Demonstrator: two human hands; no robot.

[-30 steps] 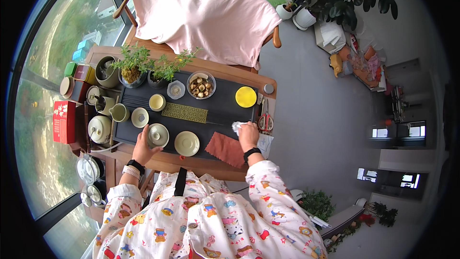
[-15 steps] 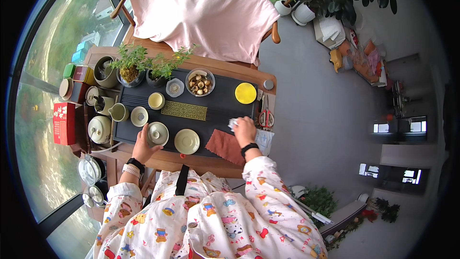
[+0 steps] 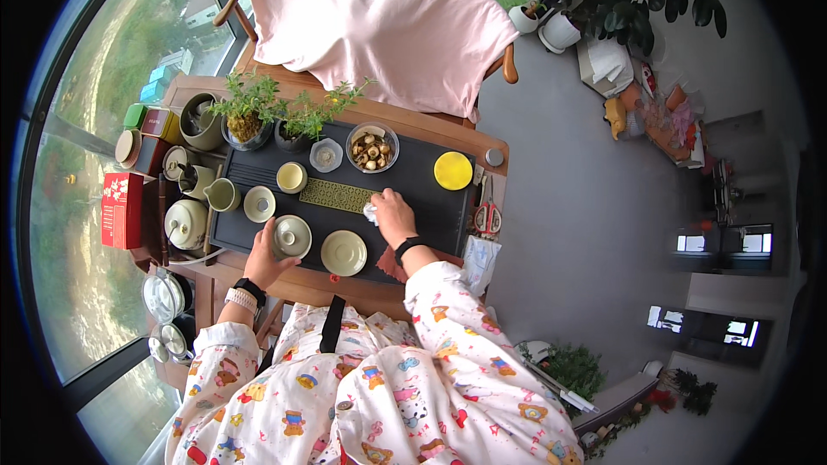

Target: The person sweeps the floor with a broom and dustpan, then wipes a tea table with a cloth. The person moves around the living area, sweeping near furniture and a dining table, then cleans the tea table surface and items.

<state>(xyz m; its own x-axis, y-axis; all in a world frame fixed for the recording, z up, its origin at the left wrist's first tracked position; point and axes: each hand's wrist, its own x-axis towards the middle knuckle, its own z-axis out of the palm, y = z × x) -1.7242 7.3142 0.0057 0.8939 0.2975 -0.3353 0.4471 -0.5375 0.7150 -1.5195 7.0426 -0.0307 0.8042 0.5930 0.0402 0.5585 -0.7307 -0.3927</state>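
My left hand (image 3: 267, 260) curves round the near left side of a pale lidded gaiwan (image 3: 292, 236), thumb and fingers at its rim. White crumpled paper, perhaps a tissue or small wrapper (image 3: 371, 212), pokes out of my closed right hand (image 3: 396, 219), which is over the black tea tray (image 3: 413, 155) beside the end of its gold openwork panel (image 3: 332, 195). Between my hands sits a cream saucer (image 3: 344, 253). A small white bowl (image 3: 259, 204) and a cream cup (image 3: 292, 177) stand beyond the gaiwan. My right forearm partly covers a rust-red cloth (image 3: 392, 266).
A bowl of brown pieces (image 3: 372, 148), a yellow round lid (image 3: 452, 170) and potted plants (image 3: 248, 116) stand on the tray's far part. Red-handled scissors (image 3: 488, 218) lie at the right. A pitcher (image 3: 222, 195), teapot (image 3: 185, 223) and red box (image 3: 121, 210) stand left.
My right hand has moved left with the white crumpled paper, from beside the scissors to the gold panel's end. My left hand stays at the gaiwan. The whole view has shifted slightly.
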